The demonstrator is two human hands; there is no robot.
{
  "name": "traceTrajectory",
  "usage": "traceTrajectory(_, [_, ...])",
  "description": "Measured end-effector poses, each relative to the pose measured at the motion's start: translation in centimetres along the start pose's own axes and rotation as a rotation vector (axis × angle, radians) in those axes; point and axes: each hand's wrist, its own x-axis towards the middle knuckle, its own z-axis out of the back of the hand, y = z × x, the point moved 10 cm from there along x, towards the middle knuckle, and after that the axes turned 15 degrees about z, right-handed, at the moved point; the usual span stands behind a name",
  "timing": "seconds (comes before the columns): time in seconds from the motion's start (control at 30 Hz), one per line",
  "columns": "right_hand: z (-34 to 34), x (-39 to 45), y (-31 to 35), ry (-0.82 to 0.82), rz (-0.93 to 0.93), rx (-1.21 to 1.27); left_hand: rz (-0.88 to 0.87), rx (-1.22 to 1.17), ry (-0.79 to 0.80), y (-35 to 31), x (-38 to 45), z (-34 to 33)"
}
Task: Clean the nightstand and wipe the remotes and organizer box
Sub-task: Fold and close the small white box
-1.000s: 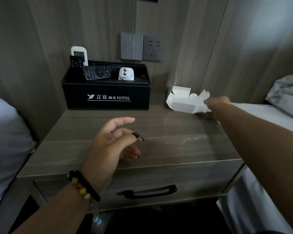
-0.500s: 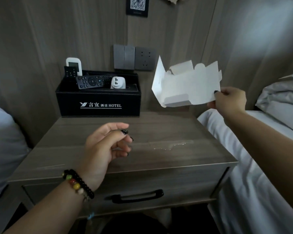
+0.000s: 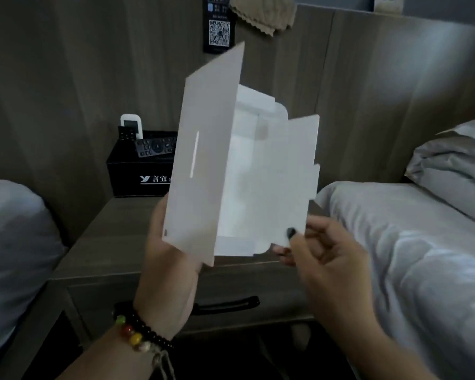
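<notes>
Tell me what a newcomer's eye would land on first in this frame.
An unfolded white cardboard box fills the centre, held up in front of the camera: the left hand holds its lower left edge, the right hand pinches its lower right flap. Behind it, partly hidden, a black organizer box with remotes stands at the back of the wooden nightstand between two beds.

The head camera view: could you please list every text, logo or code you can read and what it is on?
"言宜", after a white logo: front of the black organizer box; the rest is hidden by the white cardboard.
QR code: dark wall card; its small print is too blurred to read.
Remote buttons: too small to read.
</notes>
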Motion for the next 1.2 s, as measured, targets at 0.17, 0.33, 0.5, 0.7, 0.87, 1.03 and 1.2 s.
traceTrajectory(0.17, [-1.1,-1.2,-1.4,0.193,-0.089,-0.011,0.038,0.089,-0.032,-0.3,-0.6,2.1])
traceTrajectory(0.33, [-0.2,1.0,0.7,0.240,0.020,0.118,0.221,0.159,-0.046,0.5,-0.3,3.7])
traceTrajectory(0.5, [-2.8,1.2,1.9,0.494,0.038,0.231,0.216,0.220,-0.098,-0.3,0.1,3.5])
traceTrajectory(0.7, [-1.3,4.6,-0.5,0.295,-0.195,0.363,0.247,0.415,0.002,-1.1,1.7,2.5])
traceTrajectory(0.87, [-2.6,4.0,-2.7,0.441,-0.364,0.365,0.301,0.403,0.040,-1.0,2.3,2.4])
traceTrajectory(1.03, [-4.8,1.8,-3.4,0.531,-0.379,0.448,0.310,0.227,-0.030,0.4,2.4,3.8])
traceTrajectory(1.2, [-4.0,1.3,-3.9,0.512,-0.317,0.379,0.412,0.151,0.040,2.7,2.2,3.2])
